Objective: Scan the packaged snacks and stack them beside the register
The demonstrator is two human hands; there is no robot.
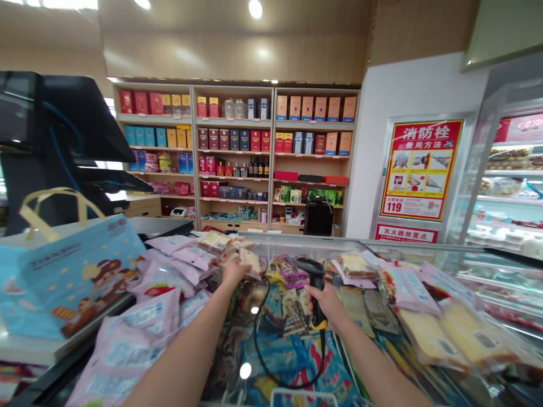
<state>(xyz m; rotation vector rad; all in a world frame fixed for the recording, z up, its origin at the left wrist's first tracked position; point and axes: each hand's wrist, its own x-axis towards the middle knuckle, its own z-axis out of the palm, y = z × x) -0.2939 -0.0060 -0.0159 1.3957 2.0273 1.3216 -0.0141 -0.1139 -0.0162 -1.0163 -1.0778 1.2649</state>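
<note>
My right hand [327, 301] is wrapped around the grip of a black and yellow barcode scanner [313, 267], its head tilted up over the glass counter. A black cable [257, 346] loops from the scanner's base across the glass. Farther left, my left hand [233, 272] grips the near edge of a clear-wrapped bread pack [251, 261]; some fingertips are hidden. Close beside that hand lie pale pink snack packets [195, 257] in a loose pile, with another wrapped bread [214, 242] on top at the back.
A light blue paper bag [85, 271] stands at the left by a black checkout screen [85, 118]. More wrapped bread slices [475, 333] and pink packets [413, 288] lie at the right. Shelves of boxes [233, 141] line the back wall. Colourful packets [275, 356] show beneath the glass.
</note>
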